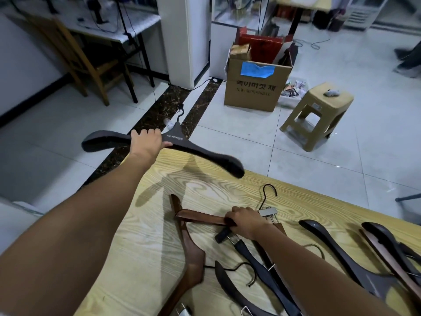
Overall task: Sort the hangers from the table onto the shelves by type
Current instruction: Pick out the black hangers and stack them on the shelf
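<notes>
**Two hangers in hand at the counter**

The left grip (148, 142) is stretched forward, its fingers curled round the middle of a dark hanger (205, 155). It holds the hanger in the air over the far edge of the counter (155, 224), hook pointing away. The right grip (245, 222) rests low on the counter with its fingers curled over the bar of a brown hanger (200, 217), which lies flat on the wood. Just beside that grip lies a clip hanger (268, 211) with a black hook. More dark hangers (330, 242) lie spread to the right. On the floor beyond stand a cardboard box (255, 92) and a plastic stool (319, 115).
</notes>
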Demonstrator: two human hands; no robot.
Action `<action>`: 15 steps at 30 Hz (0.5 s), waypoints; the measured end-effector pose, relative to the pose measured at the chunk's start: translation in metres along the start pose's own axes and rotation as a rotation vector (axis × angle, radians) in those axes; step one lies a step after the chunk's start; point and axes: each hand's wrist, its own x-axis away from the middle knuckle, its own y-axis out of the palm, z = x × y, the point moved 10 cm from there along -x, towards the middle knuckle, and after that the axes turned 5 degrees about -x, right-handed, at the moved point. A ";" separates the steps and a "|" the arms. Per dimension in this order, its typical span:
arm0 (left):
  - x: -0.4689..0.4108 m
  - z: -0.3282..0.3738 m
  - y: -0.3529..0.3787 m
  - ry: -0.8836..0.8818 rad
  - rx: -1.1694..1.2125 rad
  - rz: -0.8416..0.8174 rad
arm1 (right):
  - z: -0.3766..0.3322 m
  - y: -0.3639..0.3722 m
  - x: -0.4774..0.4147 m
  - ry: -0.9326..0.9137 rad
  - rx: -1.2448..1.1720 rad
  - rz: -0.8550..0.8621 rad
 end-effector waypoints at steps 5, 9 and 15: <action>0.015 0.013 -0.025 -0.068 0.204 -0.001 | -0.003 -0.005 0.018 0.024 0.008 0.013; 0.031 0.040 -0.038 -0.040 0.250 -0.006 | 0.008 -0.019 0.044 0.057 0.028 0.092; 0.068 0.094 -0.061 0.050 0.263 -0.002 | 0.051 -0.020 0.103 0.241 0.028 0.209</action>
